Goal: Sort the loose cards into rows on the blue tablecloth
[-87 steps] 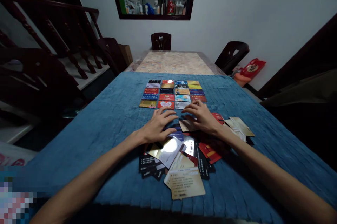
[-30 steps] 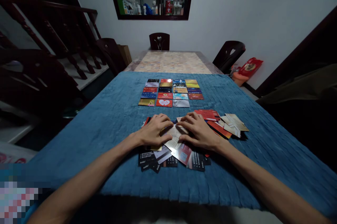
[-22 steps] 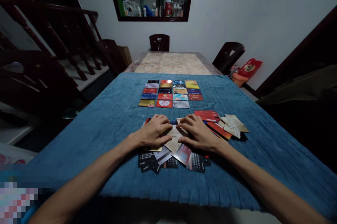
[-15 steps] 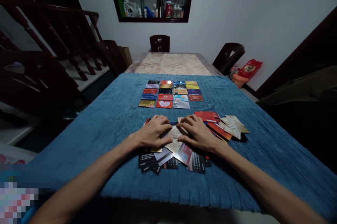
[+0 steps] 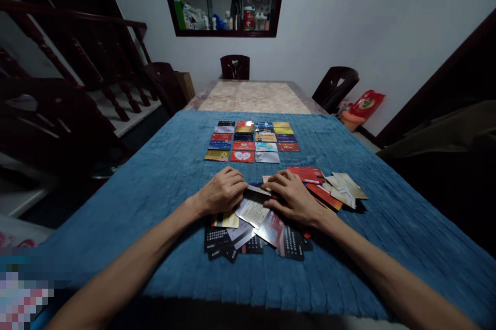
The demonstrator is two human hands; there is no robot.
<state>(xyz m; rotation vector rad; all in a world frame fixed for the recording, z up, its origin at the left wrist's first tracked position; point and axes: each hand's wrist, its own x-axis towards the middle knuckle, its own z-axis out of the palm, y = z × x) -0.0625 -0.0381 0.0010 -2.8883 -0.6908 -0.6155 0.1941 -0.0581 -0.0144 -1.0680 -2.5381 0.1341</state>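
A pale card [image 5: 259, 190] is tilted up at one edge, pinched in the closed fingers of my left hand [image 5: 225, 189]. Beside it my right hand [image 5: 291, 197] rests over the loose cards with its fingers apart, the fingertips close to that card's right end. Below the hands lies a grey printed card [image 5: 253, 208], overlapping a reddish card [image 5: 271, 228]. Black cards [image 5: 217, 241] fan out nearest me, with a yellow-gold card [image 5: 226, 220] above them. Part of the pile is hidden under both hands.
Farther back, several cards lie in neat rows, among them a red heart card [image 5: 242, 156] and a silver card [image 5: 267, 156]. Red cards [image 5: 306, 174] and gold-white cards [image 5: 346, 189] spread to the right. A blue cloth [image 5: 155, 175] covers the table; chairs [image 5: 336, 87] stand around it.
My left hand has closed on the pale card and raised its edge. The grey printed card beneath shows more fully. My right hand has hardly moved.
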